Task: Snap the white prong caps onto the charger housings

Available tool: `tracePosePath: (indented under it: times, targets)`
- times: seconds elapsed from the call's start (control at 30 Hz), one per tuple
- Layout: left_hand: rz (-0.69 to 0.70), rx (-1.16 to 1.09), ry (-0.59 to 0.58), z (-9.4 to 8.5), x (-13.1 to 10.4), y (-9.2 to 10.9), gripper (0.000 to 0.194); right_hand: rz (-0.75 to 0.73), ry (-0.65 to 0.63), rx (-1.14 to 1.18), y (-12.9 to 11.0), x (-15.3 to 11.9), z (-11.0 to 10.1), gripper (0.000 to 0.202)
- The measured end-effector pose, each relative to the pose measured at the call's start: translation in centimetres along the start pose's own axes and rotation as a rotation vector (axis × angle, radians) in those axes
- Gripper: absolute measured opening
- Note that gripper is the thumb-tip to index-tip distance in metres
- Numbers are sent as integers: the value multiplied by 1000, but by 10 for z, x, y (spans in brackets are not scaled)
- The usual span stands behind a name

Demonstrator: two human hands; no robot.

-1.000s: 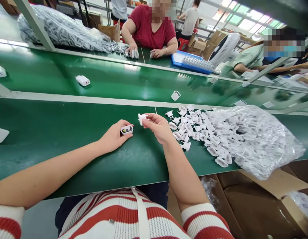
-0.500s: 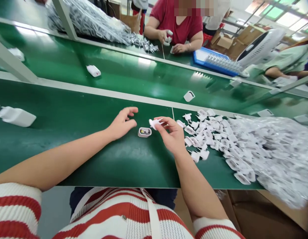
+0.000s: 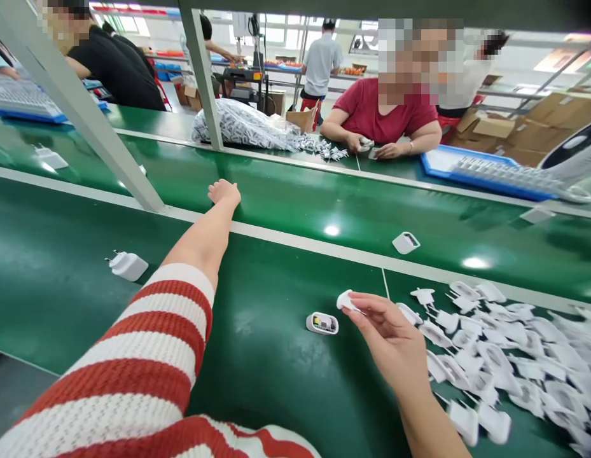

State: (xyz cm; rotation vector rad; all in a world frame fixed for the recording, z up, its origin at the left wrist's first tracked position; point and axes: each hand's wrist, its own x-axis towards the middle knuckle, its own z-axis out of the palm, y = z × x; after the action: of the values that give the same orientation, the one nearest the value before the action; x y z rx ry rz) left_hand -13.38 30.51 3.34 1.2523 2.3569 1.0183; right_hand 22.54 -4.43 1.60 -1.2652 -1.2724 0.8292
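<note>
My right hand [image 3: 395, 337] pinches a white plug cap [image 3: 345, 300] between thumb and fingertips, above the green bench. Just left of it and apart, an open charger housing [image 3: 322, 323] stands on the bench with its circuit parts showing. My left hand [image 3: 224, 191] is stretched out over the green conveyor belt [image 3: 295, 203] beyond the bench rail. Its fingers curl down and away from me, so whatever they hold is hidden. A pile of white plug caps [image 3: 495, 356] with pins lies right of my right hand.
A white charger with pins [image 3: 128, 266] lies on the bench at left. On the belt are a white housing [image 3: 406, 242] and another charger [image 3: 51, 157]. A slanted metal post [image 3: 109, 127] rises from the rail. Opposite sits a person in a red shirt [image 3: 385, 114], near a blue tray [image 3: 490, 172].
My left hand has moved from beside the open housing out over the belt, where a charger lay. My right hand still holds the cap. The view has tilted up and swung left.
</note>
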Motion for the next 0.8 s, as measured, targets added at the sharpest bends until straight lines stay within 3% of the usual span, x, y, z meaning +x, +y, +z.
tracePosePath:
  times: [0.13, 0.23, 0.3, 0.4, 0.57, 0.7, 0.77, 0.8]
  targets:
    - [87, -81, 14, -4, -12, 0, 64, 47, 75, 67, -12, -1, 4, 15]
    - [214, -157, 12, -12, -26, -7, 84, 171, 38, 251, -24, 1, 6, 24]
    - [286, -201, -43, -12, -27, -16, 71, 255, 7, 324, -28, 5, 6, 34]
    - [210, -230, -8, -5, -18, -28, 63, 324, -4, 379, -27, 10, 3, 39]
    - [58, -189, 61, -1, -12, -34, 79, 383, -29, 457, -24, 12, 2, 42]
    - [93, -215, 203, -12, -44, -27, 102, 404, -62, 472, -23, 10, 5, 39]
    - [240, -211, 239, -20, -79, -24, 95, 376, -87, 448, -21, 9, 5, 36]
    - [349, -215, 194, -25, -101, -23, 88, 348, -91, 427, -21, 9, 5, 35]
